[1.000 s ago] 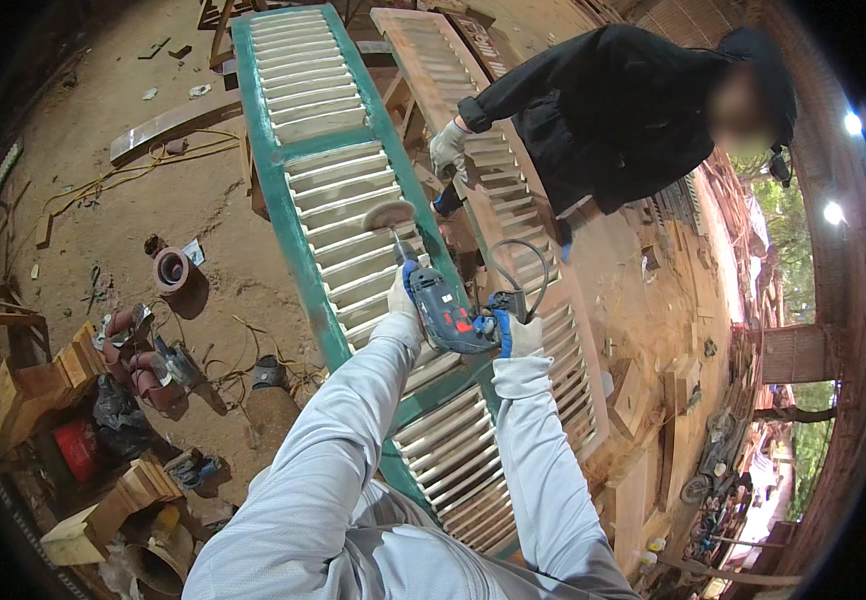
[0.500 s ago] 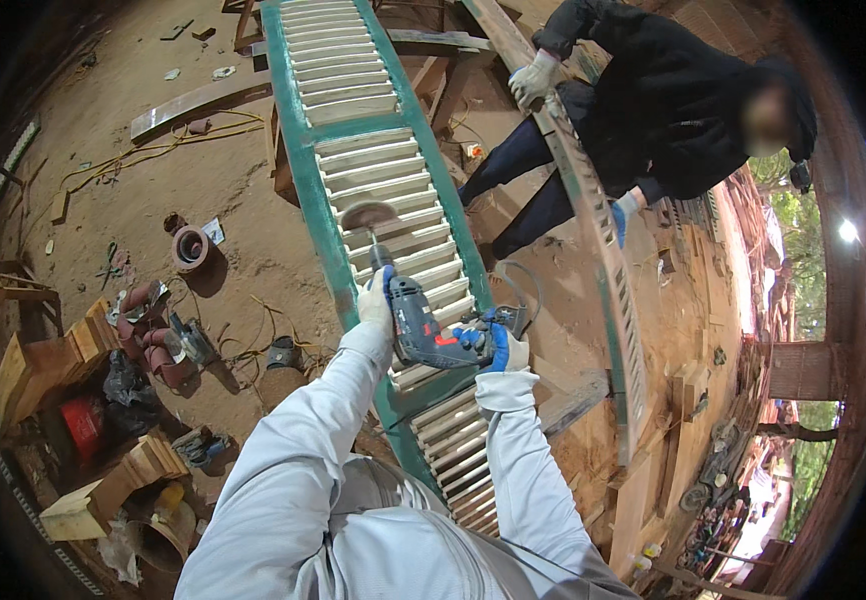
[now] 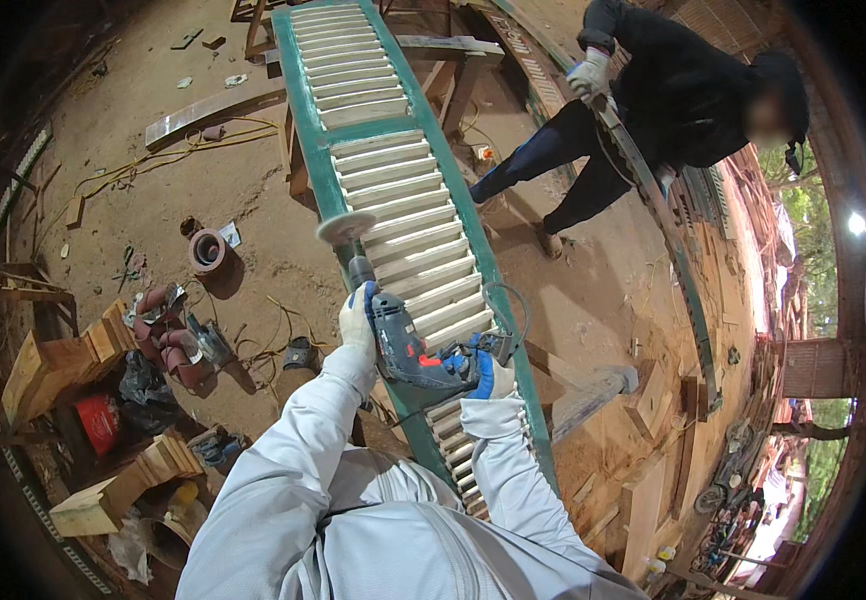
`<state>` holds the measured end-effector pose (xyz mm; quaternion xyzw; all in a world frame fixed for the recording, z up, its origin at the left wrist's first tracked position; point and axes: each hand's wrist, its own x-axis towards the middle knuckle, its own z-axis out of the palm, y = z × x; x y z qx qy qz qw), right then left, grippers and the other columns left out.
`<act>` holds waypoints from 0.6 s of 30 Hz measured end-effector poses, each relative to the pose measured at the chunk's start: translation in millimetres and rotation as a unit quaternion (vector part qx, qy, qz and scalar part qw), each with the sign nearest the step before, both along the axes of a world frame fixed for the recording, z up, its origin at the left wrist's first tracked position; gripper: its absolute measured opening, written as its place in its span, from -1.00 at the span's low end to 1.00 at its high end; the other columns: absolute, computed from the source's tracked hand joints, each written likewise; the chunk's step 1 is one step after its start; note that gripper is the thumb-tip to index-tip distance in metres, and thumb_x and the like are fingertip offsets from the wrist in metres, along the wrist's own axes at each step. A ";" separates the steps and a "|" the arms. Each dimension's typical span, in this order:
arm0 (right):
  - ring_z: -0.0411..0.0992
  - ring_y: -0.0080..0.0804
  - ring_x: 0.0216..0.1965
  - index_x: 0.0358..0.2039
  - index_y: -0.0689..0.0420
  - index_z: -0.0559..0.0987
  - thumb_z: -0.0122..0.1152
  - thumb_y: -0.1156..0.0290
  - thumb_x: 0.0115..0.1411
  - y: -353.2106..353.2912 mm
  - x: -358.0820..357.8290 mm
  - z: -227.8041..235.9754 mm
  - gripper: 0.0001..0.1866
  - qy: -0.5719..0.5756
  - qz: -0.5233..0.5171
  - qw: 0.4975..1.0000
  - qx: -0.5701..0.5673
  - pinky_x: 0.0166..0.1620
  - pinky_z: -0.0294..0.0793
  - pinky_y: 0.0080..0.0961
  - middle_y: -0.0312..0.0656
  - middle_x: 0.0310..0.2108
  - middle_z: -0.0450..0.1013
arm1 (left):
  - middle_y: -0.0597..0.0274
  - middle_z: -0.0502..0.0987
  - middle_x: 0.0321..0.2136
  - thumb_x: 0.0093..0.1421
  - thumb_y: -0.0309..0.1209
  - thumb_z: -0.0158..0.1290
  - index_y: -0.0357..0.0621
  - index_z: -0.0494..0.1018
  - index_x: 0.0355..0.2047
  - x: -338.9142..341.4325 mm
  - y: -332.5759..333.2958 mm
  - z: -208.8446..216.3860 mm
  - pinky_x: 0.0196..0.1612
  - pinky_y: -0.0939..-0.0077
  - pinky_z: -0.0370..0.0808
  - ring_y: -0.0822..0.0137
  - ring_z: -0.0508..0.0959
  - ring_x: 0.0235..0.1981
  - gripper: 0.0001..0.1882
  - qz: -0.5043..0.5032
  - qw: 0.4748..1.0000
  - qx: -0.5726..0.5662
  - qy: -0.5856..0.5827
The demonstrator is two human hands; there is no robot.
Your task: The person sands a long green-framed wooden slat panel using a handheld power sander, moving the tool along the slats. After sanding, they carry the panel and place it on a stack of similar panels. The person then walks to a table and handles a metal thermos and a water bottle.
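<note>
A dark blue and black power drill is held in both my gloved hands over a long louvered shutter. My left hand is closed round its front, just behind the chuck. At the rear, my right hand is wrapped round the handle, where the cord loops out. A round sanding disc on the drill's shaft stands tilted over the shutter's left green rail. I cannot tell whether the disc touches the wood. The shutter's slats look pale and bare; its frame is green.
To the right, a co-worker in dark clothes grips another slatted panel, tilted. On the dirt floor at left are a sandpaper roll, a yellow cord and stacked wooden blocks. Boards lie at lower right.
The drill has shifted slightly left, its disc moving from over the slats to the left rail. The co-worker's panel has swung and moved away to the right.
</note>
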<state>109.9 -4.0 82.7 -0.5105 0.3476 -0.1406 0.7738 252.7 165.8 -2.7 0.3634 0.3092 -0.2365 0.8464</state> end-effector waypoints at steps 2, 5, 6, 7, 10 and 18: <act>0.54 -0.40 -0.48 -0.13 0.26 0.53 0.19 0.56 0.21 3.2 -6.2 -2.1 -0.79 -0.032 0.013 0.992 -0.118 -0.38 0.62 -0.51 -0.14 -0.40 0.55 | 0.25 0.57 -0.42 0.25 -0.08 0.08 -0.09 0.52 -0.20 4.6 -4.4 0.6 -0.35 0.40 0.53 0.34 0.56 -0.45 -0.66 -0.012 0.999 0.007 -0.029; 0.54 -0.39 -0.49 -0.15 0.24 0.55 0.19 0.58 0.20 -5.3 -6.4 10.4 -0.80 -0.031 -0.014 0.997 -0.069 -0.41 0.60 -0.50 -0.14 -0.40 0.54 | 0.25 0.58 -0.40 0.25 -0.06 0.07 -0.09 0.52 -0.20 -2.1 -19.1 25.3 -0.36 0.42 0.51 0.35 0.56 -0.46 -0.64 -0.060 0.998 0.009 0.003; 0.54 -0.39 -0.49 -0.15 0.23 0.55 0.19 0.59 0.19 -4.1 -1.2 20.4 -0.80 -0.024 -0.024 0.999 -0.010 -0.42 0.60 -0.50 -0.14 -0.39 0.54 | 0.25 0.58 -0.40 0.25 -0.06 0.07 -0.09 0.52 -0.19 -3.9 -18.8 31.3 -0.37 0.42 0.51 0.35 0.56 -0.46 -0.64 -0.069 0.997 0.013 0.012; 0.55 -0.39 -0.49 -0.14 0.22 0.55 0.23 0.58 0.17 5.9 -9.4 33.3 -0.78 -0.047 -0.002 0.999 -0.024 -0.42 0.61 -0.48 -0.13 -0.37 0.55 | 0.24 0.58 -0.39 0.25 -0.03 0.06 -0.10 0.53 -0.20 -7.2 -28.3 11.3 -0.38 0.42 0.51 0.36 0.56 -0.48 -0.62 -0.092 0.992 0.080 0.009; 0.54 -0.09 -0.44 -0.12 0.21 0.45 0.14 0.43 0.24 -42.2 -29.0 6.1 -0.78 -0.026 -0.046 0.998 -0.017 -0.18 0.61 0.00 -0.01 -0.46 0.48 | 0.29 0.55 -0.42 0.23 -0.03 0.11 -0.17 0.55 -0.25 -11.4 -55.5 3.8 -0.31 0.47 0.45 0.42 0.50 -0.44 -0.59 -0.048 0.999 0.007 -0.013; 0.52 -0.30 -0.59 -0.16 0.33 0.48 0.26 0.54 0.15 -92.8 -7.1 -25.7 -0.74 -0.036 -0.125 0.991 0.022 -0.48 0.61 -0.32 -0.01 -0.47 0.54 | 0.27 0.54 -0.50 0.17 0.07 0.10 -0.12 0.55 -0.31 23.1 -120.3 -32.0 -0.42 0.38 0.45 0.36 0.50 -0.54 -0.54 -0.194 0.973 0.105 -0.061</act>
